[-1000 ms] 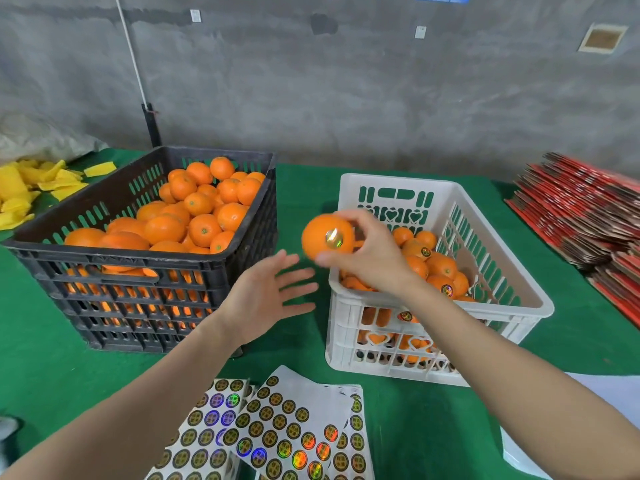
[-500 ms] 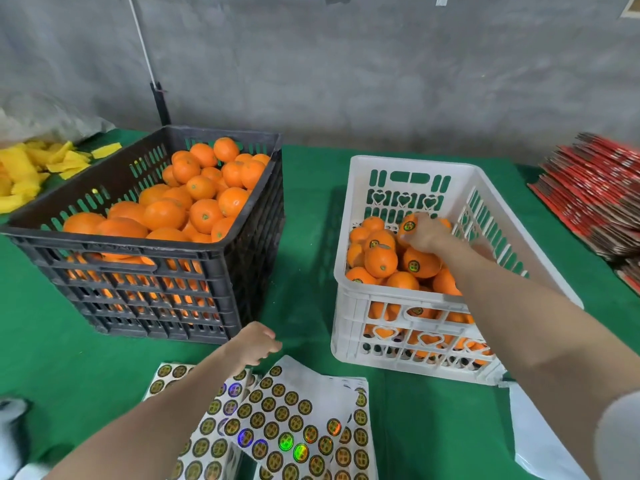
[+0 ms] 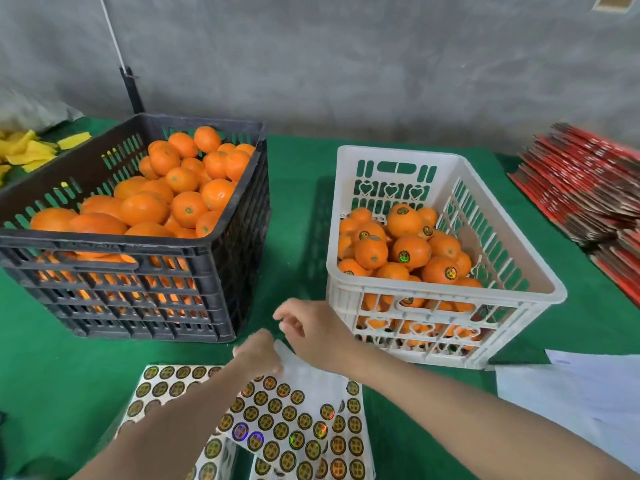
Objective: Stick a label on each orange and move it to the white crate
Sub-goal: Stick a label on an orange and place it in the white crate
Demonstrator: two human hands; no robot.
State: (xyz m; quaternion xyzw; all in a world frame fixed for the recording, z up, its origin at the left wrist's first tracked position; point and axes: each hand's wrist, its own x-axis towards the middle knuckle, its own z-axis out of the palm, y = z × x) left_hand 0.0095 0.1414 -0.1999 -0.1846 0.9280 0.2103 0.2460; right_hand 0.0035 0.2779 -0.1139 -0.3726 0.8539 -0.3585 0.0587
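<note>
- Green tabletop [image 3: 298, 220] before a grey wall carries a black crate [image 3: 104, 244] heaped with plain oranges [image 3: 187, 209] and a white crate [image 3: 433, 292] holding labelled oranges [image 3: 410, 251].
- Left hand [image 3: 258, 355] pinches the raised top edge of the sticker sheet [image 3: 287, 420] with curled fingers.
- Right hand [image 3: 311, 329] hovers just beside it, near the white crate's corner, fingers loosely curled, grasping nothing.

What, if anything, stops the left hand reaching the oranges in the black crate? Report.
Likely yes, nothing blocks it. The left hand only holds the sticker sheet; the black crate is open-topped, oranges heaped uncovered near its rim.
</note>
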